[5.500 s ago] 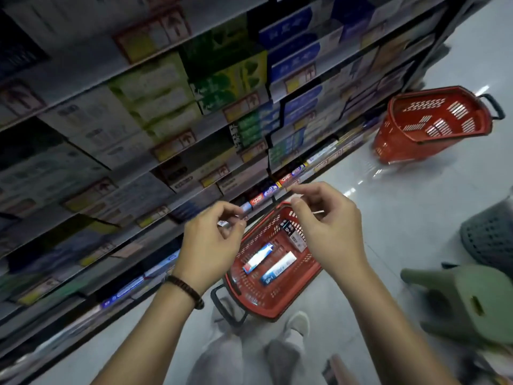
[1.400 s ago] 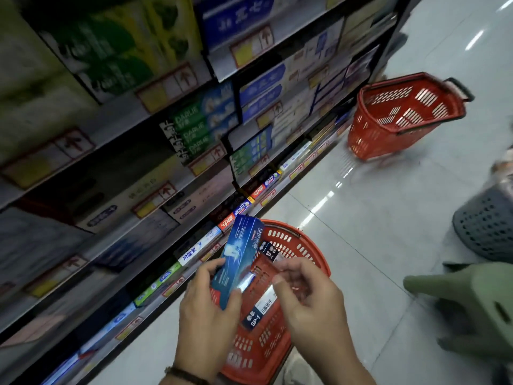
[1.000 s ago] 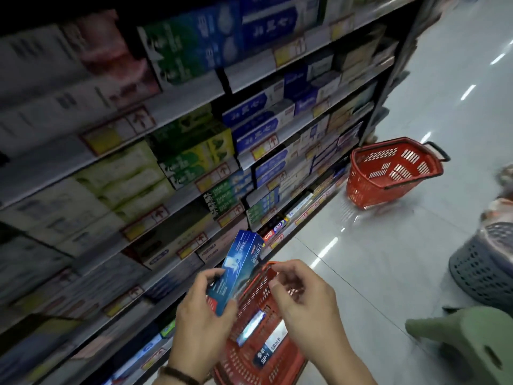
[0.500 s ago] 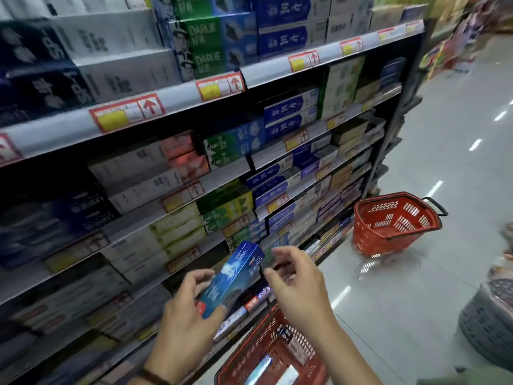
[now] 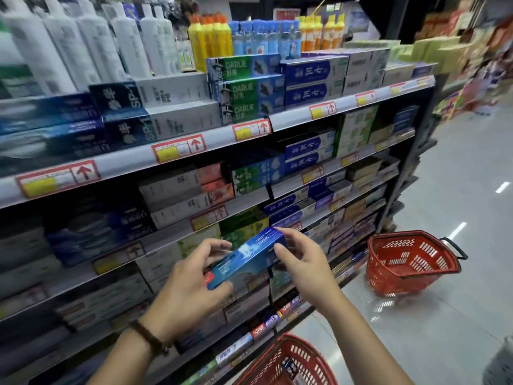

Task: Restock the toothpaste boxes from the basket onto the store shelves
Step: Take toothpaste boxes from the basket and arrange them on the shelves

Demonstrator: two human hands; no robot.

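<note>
A blue toothpaste box (image 5: 247, 258) with a red end is held level in front of the middle shelves. My left hand (image 5: 191, 287) grips its near, red end, fingers curled over the top. My right hand (image 5: 301, 259) pinches its far end between thumb and fingers. Below my arms stands the red basket (image 5: 288, 362), only its rim and one dark box inside showing. The store shelves (image 5: 211, 140) are packed with rows of toothpaste boxes, with matching dark blue boxes (image 5: 91, 232) at the left of the middle tier.
A second red basket (image 5: 410, 262) sits tilted on the grey floor to the right, beside the shelf end. Bottles (image 5: 216, 37) line the top of the unit. A grey bin edge (image 5: 499, 365) shows at the bottom right.
The view has risen from the basket to the upper shelves. My left hand lifted the blue box from basket height to shelf height, and my right hand has taken hold of its far end.
</note>
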